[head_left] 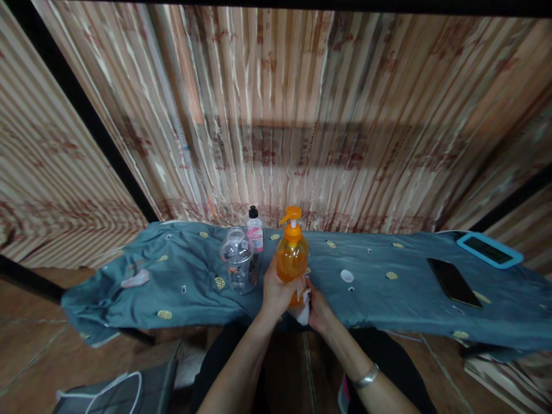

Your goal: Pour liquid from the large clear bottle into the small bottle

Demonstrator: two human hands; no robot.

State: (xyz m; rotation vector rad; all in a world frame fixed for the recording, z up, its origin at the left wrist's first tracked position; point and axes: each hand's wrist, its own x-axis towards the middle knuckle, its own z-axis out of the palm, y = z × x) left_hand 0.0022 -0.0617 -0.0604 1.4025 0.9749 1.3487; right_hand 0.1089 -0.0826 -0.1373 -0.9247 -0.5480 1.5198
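An orange pump bottle [292, 256] stands nearly upright in front of me, its orange pump head at the top. My left hand [279, 290] is wrapped round the lower left side of the bottle. Low on the bottle's right side, my right hand [317, 307] is closed on a white cloth or tissue [304, 313] pressed against it. Part of the right fingers is hidden behind the bottle. To the left are a clear, open-mouthed plastic jar [240, 264] and a small bottle with a black cap and pink label [255, 233].
A teal pineapple-patterned cloth [366, 305] covers the narrow table. On it lie a white round lid [347, 276], a black phone [454, 282], a blue-framed device [490, 250] and a crumpled pale piece [135, 279]. A striped curtain [276, 115] hangs behind, between dark metal posts.
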